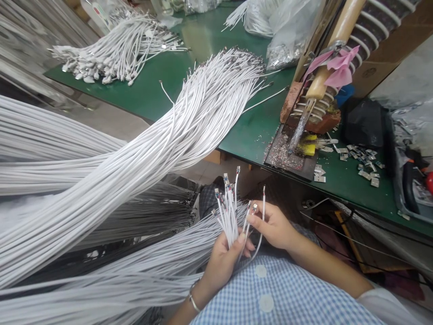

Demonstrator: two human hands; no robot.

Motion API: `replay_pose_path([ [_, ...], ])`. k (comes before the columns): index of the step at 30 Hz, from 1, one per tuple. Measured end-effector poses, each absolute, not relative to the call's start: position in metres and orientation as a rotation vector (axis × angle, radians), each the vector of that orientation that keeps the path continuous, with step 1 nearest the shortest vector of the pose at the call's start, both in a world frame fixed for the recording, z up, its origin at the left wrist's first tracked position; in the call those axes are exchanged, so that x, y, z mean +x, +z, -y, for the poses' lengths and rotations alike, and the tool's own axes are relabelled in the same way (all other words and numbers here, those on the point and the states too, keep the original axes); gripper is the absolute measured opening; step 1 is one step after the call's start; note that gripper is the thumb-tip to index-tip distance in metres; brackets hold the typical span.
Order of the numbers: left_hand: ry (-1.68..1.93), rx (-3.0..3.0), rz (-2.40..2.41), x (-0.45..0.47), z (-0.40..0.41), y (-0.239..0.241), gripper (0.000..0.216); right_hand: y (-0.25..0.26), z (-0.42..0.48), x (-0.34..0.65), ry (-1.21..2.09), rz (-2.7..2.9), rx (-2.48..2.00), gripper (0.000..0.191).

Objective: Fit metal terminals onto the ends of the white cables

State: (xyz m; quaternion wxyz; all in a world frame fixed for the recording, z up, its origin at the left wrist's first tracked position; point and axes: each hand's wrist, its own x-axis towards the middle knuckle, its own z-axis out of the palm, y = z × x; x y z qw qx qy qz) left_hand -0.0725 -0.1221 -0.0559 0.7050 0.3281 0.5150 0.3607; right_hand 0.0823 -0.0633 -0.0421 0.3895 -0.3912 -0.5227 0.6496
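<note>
My left hand (221,262) is closed round a small bunch of white cables (228,212), their metal-tipped ends pointing up. My right hand (273,224) pinches the tip of one thin white cable (262,212) just right of that bunch, fingers pressed together. Both hands hover over my lap, above a blue checked cloth (280,293). A big sheaf of white cables (152,149) runs from the lower left up onto the green table (250,126).
A soldering iron with a wooden handle (324,72) rests in a coiled stand on a dark tray (287,158). Small metal connector shells (358,158) lie scattered to the right. Another heap of finished cables (118,49) and plastic bags (287,27) sit further back.
</note>
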Motion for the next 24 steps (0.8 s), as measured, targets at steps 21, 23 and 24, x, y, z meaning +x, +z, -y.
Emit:
replay_pose_path([
  [21, 0.695, 0.906, -1.253, -0.078, 0.123, -0.057, 0.023, -0.054, 0.048, 0.083, 1.51, 1.202, -1.2, 0.032],
  [23, 0.676, 0.949, -1.232, -0.077, 0.124, -0.055, 0.024, -0.054, 0.044, 0.083, 1.488, 1.16, -1.212, 0.032],
  [24, 0.665, 0.962, -1.219, -0.077, 0.124, -0.054, 0.024, -0.053, 0.043, 0.083, 1.478, 1.142, -1.218, 0.032],
])
